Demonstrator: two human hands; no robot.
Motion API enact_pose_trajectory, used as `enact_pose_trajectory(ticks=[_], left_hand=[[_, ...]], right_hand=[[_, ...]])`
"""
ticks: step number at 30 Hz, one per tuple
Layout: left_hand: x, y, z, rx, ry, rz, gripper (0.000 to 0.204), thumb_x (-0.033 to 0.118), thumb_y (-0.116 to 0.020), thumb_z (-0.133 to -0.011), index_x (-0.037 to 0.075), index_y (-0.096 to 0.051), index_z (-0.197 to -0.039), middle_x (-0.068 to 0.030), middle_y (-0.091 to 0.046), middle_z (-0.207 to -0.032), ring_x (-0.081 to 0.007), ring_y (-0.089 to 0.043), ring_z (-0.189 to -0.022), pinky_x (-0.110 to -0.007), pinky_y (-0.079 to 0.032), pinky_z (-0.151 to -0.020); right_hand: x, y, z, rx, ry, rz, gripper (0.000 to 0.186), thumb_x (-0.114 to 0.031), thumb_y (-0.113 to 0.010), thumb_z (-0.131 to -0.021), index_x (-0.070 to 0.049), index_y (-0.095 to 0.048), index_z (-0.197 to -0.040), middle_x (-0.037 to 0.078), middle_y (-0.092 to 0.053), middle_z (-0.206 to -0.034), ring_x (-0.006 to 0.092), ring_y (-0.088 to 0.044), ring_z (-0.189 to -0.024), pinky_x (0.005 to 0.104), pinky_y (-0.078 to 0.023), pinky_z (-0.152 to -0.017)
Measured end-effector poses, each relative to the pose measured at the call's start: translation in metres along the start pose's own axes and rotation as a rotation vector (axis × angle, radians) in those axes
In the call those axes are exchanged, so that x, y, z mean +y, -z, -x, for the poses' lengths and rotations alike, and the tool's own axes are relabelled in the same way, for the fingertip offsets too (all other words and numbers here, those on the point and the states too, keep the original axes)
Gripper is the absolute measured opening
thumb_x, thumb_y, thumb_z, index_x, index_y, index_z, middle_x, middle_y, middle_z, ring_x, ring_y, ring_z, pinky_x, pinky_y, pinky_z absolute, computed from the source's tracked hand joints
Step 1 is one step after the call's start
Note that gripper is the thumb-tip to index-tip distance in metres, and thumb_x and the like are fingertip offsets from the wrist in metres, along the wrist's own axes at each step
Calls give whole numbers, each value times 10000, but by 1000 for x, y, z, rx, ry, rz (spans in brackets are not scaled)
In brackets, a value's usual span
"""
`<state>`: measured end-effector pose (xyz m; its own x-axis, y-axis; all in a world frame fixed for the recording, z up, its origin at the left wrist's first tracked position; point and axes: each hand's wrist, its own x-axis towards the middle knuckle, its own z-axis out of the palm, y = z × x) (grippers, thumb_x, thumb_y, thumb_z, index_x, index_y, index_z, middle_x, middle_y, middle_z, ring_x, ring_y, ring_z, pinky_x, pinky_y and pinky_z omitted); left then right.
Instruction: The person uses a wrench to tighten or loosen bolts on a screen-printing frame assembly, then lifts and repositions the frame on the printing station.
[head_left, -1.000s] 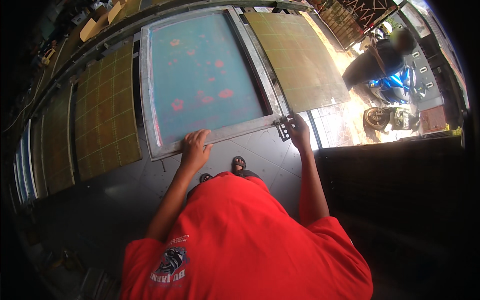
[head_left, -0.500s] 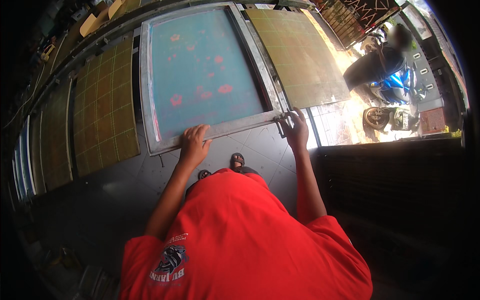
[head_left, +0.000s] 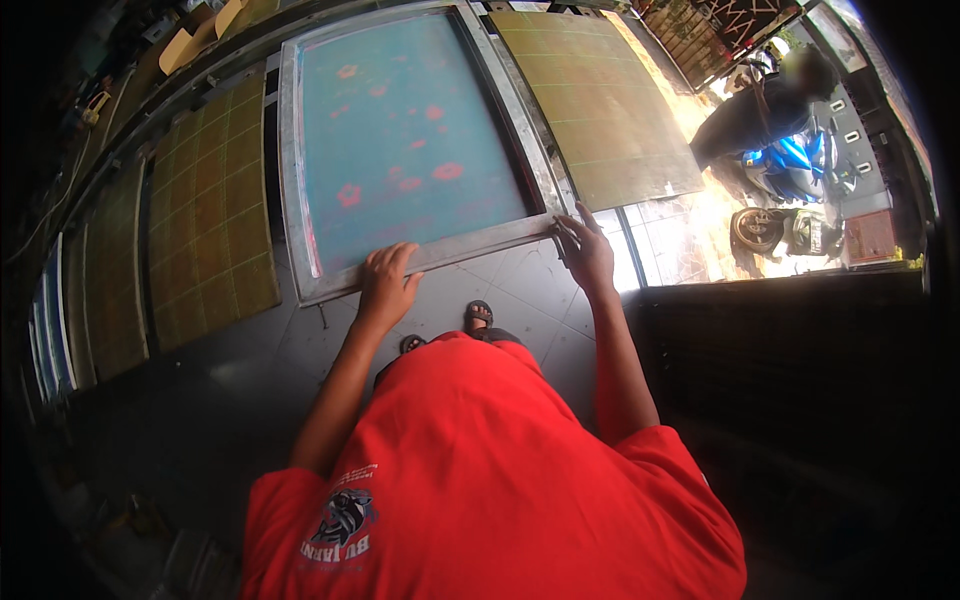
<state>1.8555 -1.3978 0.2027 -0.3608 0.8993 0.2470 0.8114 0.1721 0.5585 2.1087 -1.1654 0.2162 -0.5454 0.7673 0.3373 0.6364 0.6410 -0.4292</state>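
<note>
A screen printing frame [head_left: 475, 242] with a grey metal rim lies across the bench before me. Its blue-green mesh [head_left: 400, 120] carries scattered pink flower shapes. My left hand [head_left: 387, 290] grips the near rail left of its middle, fingers laid over the top and thumb toward the near side. At the near right corner, my right hand [head_left: 588, 250] closes over the rim beside a small dark metal fitting. The fingers partly cover that fitting, so how they hold it is unclear.
Brownish boards with pale green grid lines flank the frame: one board [head_left: 600, 110] right, another [head_left: 212, 190] left. A dark ledge [head_left: 780, 290] runs at the right. Beyond it a person [head_left: 760, 115] is near a blue motorbike [head_left: 795, 160]. Grey tiles [head_left: 530, 290] cover the floor.
My right hand has shifted slightly up and left, its fingers coming closer over the corner and fitting. My left hand stays on the near rail. The person beyond has moved slightly right.
</note>
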Motion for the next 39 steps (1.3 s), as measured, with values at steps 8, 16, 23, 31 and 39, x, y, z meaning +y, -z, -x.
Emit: enact_pose_trajectory(ticks=[8,16,23,31,39], left_hand=[[1,1,1,-20,-4,-49,428,118,-671,-790,35,-509,-1177,-131,-562,-1173,-299,-514,-1116,-438,-333,-1000],[0,-1,4,31,2,-35,423,117,-684,-771,36,-537,-1160,-120,-583,-1160,-281,-525,-1120,-420,-341,-1006],[3,-2,5,62,-20,-16,438,100,-685,-764,43,-532,-1170,-113,-567,-1185,-292,-510,-1132,-422,-345,-1004],[1,-4,5,65,-19,-13,443,84,-689,-754,50,-530,-1166,-117,-574,-1165,-308,-506,-1116,-423,-351,-995],[7,0,3,61,-16,-38,419,97,-688,-759,34,-543,-1146,-121,-597,-1135,-283,-535,-1107,-418,-347,-1008]], right_hand=[[-1,3,-2,-56,-54,-42,194,-216,-701,-773,-139,-711,-951,56,-576,-1260,267,-670,-822,358,-530,-689],[-16,11,-4,-189,-76,-22,254,-286,-654,-838,-126,-692,-1031,65,-534,-1314,264,-671,-855,346,-522,-760],[-11,6,-6,-144,89,78,242,-213,-603,-843,-203,-685,-1070,28,-520,-1331,246,-661,-901,350,-526,-758],[6,5,-4,-77,42,-2,343,-183,-652,-818,-154,-624,-1158,69,-524,-1324,268,-621,-1003,361,-502,-823],[-9,15,6,-193,-165,120,537,-388,-793,-657,-103,-621,-1078,86,-663,-1002,284,-633,-924,380,-505,-770]])
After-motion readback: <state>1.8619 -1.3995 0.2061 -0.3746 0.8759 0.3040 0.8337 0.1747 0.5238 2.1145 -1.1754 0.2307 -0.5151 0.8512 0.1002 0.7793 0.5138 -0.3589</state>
